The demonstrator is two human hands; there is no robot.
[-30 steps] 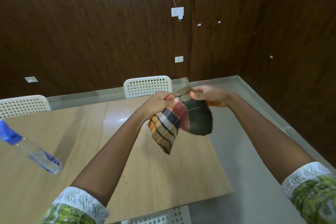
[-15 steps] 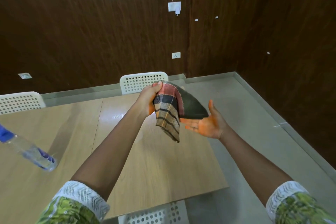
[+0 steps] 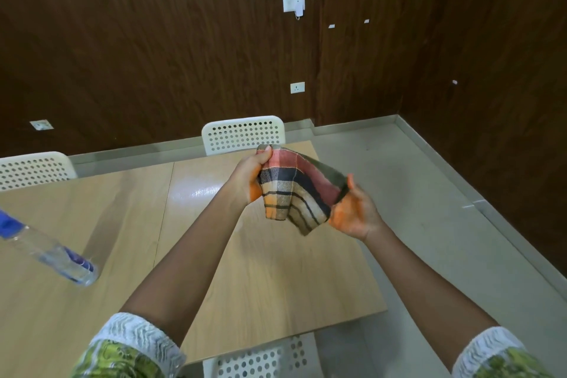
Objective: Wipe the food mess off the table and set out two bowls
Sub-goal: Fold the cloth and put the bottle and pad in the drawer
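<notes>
Cloth (image 3: 294, 193) held in air above tabletop (image 3: 276, 270), far right. Left hand (image 3: 250, 176) grips top edge; right hand (image 3: 352, 212) cups lower fold, fingers clasping cloth, likely refolding for wiping. No bowls visible.

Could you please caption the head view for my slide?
Both hands, left hand and right hand, hold a plaid cloth above the table.

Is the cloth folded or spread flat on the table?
Folded, held in the air: the cloth hangs doubled between left hand and right hand.
</notes>
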